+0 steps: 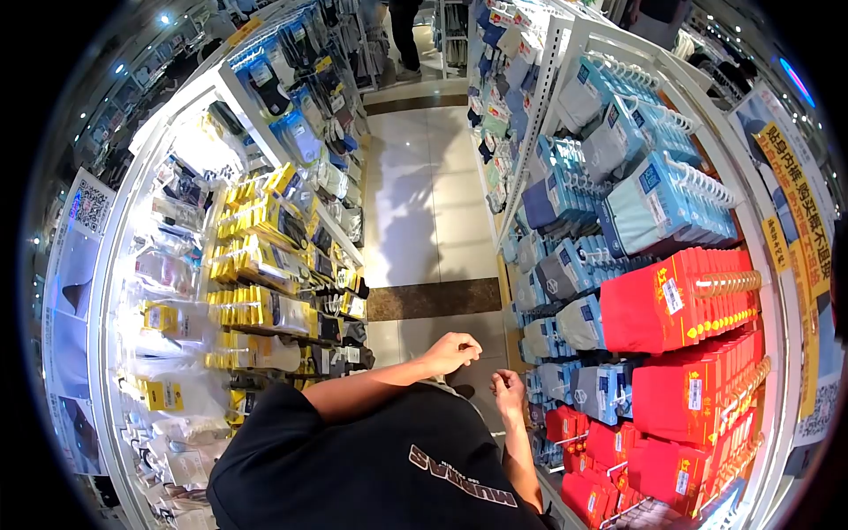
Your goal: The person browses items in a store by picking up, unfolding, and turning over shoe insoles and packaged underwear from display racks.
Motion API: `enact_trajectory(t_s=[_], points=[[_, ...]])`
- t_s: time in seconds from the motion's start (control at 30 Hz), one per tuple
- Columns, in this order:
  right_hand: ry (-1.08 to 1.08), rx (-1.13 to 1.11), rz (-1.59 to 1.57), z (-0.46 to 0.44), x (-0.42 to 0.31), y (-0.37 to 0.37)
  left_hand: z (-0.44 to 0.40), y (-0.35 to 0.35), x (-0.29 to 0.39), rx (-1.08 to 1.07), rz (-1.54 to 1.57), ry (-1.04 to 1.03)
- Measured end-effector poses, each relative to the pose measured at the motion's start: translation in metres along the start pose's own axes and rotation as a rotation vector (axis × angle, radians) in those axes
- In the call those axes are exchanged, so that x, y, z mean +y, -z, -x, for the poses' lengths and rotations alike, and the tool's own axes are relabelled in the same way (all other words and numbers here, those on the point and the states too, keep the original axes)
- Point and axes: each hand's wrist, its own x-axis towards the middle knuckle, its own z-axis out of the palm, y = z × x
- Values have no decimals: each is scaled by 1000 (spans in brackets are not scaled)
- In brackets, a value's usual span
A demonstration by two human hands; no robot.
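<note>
My left hand is stretched across the front of my black shirt, over the aisle floor. Its fingers are curled and pressed together; anything between them is too small to make out. A little lower and to the right, my right hand is raised with bent fingers drawn together, and its contents cannot be made out either. A gap separates the two hands, and neither touches the racks. Nearest to my right hand are grey and blue packs hanging on the right rack.
Yellow-carded packs hang on the left rack. Red packs and light-blue packs hang on the right one. Between them runs a tiled aisle with a brown strip. At its far end stands a person in dark trousers.
</note>
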Motion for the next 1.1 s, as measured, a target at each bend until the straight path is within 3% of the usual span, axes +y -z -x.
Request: enact_trajectory(t_s=[0.2,0.43,0.7,1.03,1.1], points=[[-118,72,21,6,14,14,-11,-6,13,9,21,-28],[-78,28,59,-13,10,18,-35,24,27,129,108,-103],[-101,-42,32,-83,-40,-16,-77,146,41,504,255,-203],[-45,-350,201,-187,-133,-141,-90,287,24,825,431,-305],[-64,-418,185,-209,-150,-169,-81,303,24,864,330,-218]])
